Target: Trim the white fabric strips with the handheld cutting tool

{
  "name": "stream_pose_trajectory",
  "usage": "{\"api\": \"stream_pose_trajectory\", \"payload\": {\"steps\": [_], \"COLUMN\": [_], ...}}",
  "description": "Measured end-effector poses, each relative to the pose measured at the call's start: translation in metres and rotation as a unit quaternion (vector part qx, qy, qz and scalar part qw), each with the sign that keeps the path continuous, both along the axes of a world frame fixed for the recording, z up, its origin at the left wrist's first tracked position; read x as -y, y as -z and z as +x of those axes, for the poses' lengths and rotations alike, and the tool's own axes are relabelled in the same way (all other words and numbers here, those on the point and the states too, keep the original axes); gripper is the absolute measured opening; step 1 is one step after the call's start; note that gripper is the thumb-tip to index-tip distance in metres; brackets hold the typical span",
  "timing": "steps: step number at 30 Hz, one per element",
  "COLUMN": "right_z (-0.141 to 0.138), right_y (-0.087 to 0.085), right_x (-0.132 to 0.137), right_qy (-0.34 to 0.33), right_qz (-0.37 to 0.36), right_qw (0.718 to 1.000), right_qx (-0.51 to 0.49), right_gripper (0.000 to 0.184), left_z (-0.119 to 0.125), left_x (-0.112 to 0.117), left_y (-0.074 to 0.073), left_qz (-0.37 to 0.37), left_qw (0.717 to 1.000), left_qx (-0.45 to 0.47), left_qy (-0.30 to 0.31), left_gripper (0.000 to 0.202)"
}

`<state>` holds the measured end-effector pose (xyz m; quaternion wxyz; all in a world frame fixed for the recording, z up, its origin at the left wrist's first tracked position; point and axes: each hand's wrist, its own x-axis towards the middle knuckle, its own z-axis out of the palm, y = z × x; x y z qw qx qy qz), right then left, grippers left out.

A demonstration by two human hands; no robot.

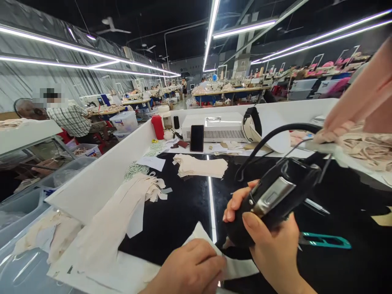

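My right hand [272,245] is wrapped round a black corded hand tool [275,192] with a silver plate on its side. The tool is tilted, its lower end near a white strip [240,268]. My left hand [196,267] has its fingers closed on a white piece of fabric or paper [199,233], partly hidden under the hand. Teal thread snips [327,241] lie to the right of my right hand. A pile of cream fabric pieces [113,212] lies at the left, and a smaller cream stack [202,166] farther back.
A white box [214,126], a phone [197,138] and a red thread cone [157,126] stand along the back. A blurred pinkish shape [364,90], possibly another person's arm, is at upper right above cream straps [367,151]. A white partition [101,167] edges the left.
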<state>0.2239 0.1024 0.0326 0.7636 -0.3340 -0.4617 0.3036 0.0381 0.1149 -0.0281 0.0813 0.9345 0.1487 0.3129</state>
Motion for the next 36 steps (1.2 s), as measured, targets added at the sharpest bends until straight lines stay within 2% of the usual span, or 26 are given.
{"api": "stream_pose_trajectory", "payload": {"steps": [1,3,7,10,12,14,16,19,23,27,30,33,36], "right_z": [0.004,0.013,0.04,0.069,0.09,0.112,0.135,0.172,0.208,0.223,0.227,0.226,0.22], "right_y": [-0.001,-0.002,0.003,0.016,0.025,0.035,0.044,0.057,0.062,0.062,0.061,0.057,0.048], "right_x": [0.0,0.0,-0.001,0.0,0.003,0.007,0.012,0.022,0.037,0.041,0.034,0.027,0.029], "right_qy": [0.013,0.046,0.092,0.116,0.122,0.129,0.16,0.23,0.245,0.275,0.288,0.281,0.252], "right_qz": [-0.003,-0.017,-0.095,-0.18,-0.222,-0.245,-0.231,-0.18,-0.204,-0.219,-0.226,-0.232,-0.235], "right_qw": [1.0,0.998,0.983,0.956,0.93,0.896,0.869,0.839,0.803,0.777,0.763,0.755,0.755], "right_qx": [0.013,0.046,0.125,0.2,0.266,0.346,0.407,0.459,0.504,0.522,0.533,0.545,0.557], "right_gripper": [0.038,0.038,0.044,0.057,0.06,0.051,0.046,0.055,0.045,0.038,0.035,0.033,0.038], "left_z": [-0.003,-0.008,-0.011,-0.007,-0.004,-0.004,-0.006,-0.01,-0.015,-0.018,-0.023,-0.028,-0.03], "left_x": [-0.003,-0.008,-0.014,-0.016,-0.017,-0.018,-0.019,-0.022,-0.027,-0.029,-0.03,-0.032,-0.031], "left_y": [-0.003,-0.009,-0.018,-0.021,-0.022,-0.022,-0.022,-0.019,-0.014,-0.008,-0.001,0.003,0.004], "left_qz": [-0.005,-0.013,-0.053,-0.113,-0.147,-0.163,-0.163,-0.154,-0.17,-0.184,-0.174,-0.158,-0.187], "left_qw": [1.0,0.995,0.952,0.925,0.919,0.923,0.934,0.95,0.96,0.96,0.956,0.95,0.944], "left_qx": [-0.006,-0.037,-0.138,-0.177,-0.181,-0.171,-0.151,-0.109,-0.072,-0.066,-0.055,-0.057,-0.069], "left_qy": [-0.017,-0.092,-0.269,-0.317,-0.317,-0.302,-0.281,-0.25,-0.212,-0.202,-0.229,-0.263,-0.262], "left_gripper": [0.018,0.016,0.004,0.003,0.003,0.007,0.01,0.014,0.022,0.029,0.028,0.031,0.033]}}
